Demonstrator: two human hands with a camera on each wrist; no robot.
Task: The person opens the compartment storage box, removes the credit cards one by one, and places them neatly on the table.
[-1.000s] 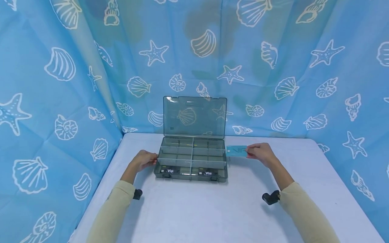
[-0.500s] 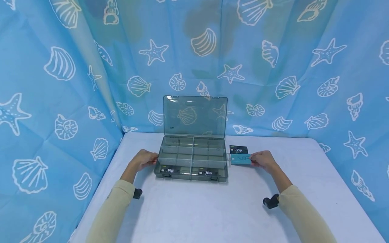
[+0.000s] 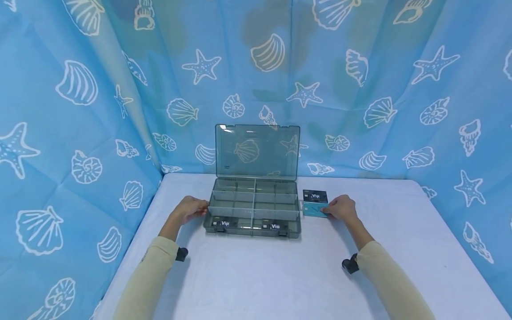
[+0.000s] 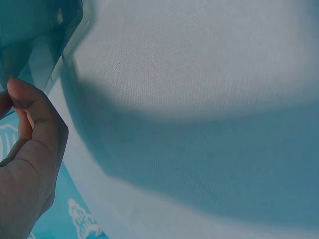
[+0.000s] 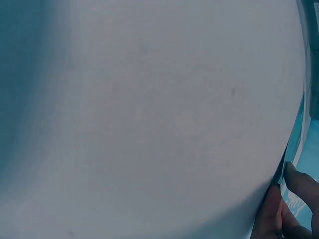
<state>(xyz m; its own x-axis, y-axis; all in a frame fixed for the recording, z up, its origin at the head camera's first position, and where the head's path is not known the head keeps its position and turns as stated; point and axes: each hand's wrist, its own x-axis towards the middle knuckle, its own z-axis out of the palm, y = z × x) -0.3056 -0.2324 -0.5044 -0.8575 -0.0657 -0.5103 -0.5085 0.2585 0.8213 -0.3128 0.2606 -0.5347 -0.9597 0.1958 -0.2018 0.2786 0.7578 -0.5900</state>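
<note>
Here, just right of the middle of the frame, the fingers of my right hand [image 3: 342, 208] pinch the right end of a teal card [image 3: 313, 210], below a loose Vip card [image 3: 314, 196] on the counter [image 3: 256, 275], though the dim right wrist view shows that grip only partly. At centre left, my left hand [image 3: 191, 209] pinches the left side of a grey box [image 3: 236, 231], whose front compartments hold two black Vip cards [image 3: 225, 223].

Teal card [image 3: 312, 210]: partly hidden by right hand [image 3: 341, 208]. Lid [image 3: 258, 150]: small print [image 3: 226, 167] illegible. Compartment box [image 4: 30, 25]: cropped, left wrist view.
</note>
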